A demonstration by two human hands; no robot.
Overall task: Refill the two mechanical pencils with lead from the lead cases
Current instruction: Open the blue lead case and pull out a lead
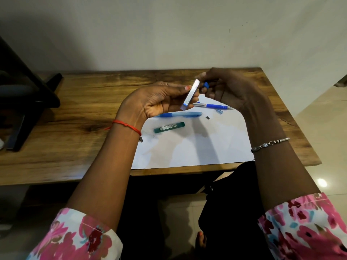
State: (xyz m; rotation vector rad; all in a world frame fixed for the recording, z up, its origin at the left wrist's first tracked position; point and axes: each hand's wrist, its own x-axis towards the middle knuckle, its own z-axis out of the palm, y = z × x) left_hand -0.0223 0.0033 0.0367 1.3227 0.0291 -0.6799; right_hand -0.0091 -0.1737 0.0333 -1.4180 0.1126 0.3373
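My left hand (161, 100) holds a pale lead case (190, 94) tilted above the table, thumb on its side. My right hand (227, 89) pinches the case's top end and holds a small blue cap (205, 85) in its fingers. Two blue mechanical pencils lie on the white paper (197, 147): one with a silver end (214, 106) under my right hand, and a lighter blue one (180, 114) nearer me. A green lead case (169, 127) lies flat on the paper. Two small loose parts, a clear blue piece (219, 111) and a dark bit (207, 117), lie beside the pencils.
The wooden table (75, 113) stands against a pale wall. A black stand (28, 94) occupies the table's left end. The table's front edge is close to my lap, and tiled floor shows at the right.
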